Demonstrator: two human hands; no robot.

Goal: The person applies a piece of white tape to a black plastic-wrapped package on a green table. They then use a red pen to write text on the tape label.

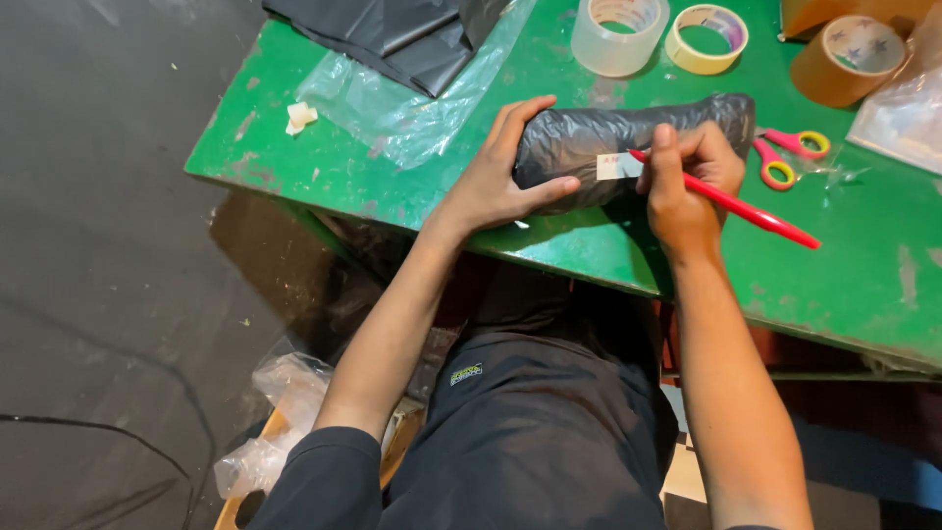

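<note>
A long parcel wrapped in black plastic [628, 137] lies on the green table [549, 236]. My left hand [500, 172] clasps its left end, thumb under the near side and fingers over the top. My right hand [687, 182] holds a red pen [746, 206], whose tip rests on a small white label [618, 165] stuck to the parcel's near side.
Red-and-yellow scissors [790, 157] lie just right of the parcel. Three tape rolls stand at the back: clear [618, 34], yellowish [706, 37], brown [849, 59]. Clear plastic bag [412, 103] and black plastic sheet [392, 29] lie at the back left. My legs are under the table edge.
</note>
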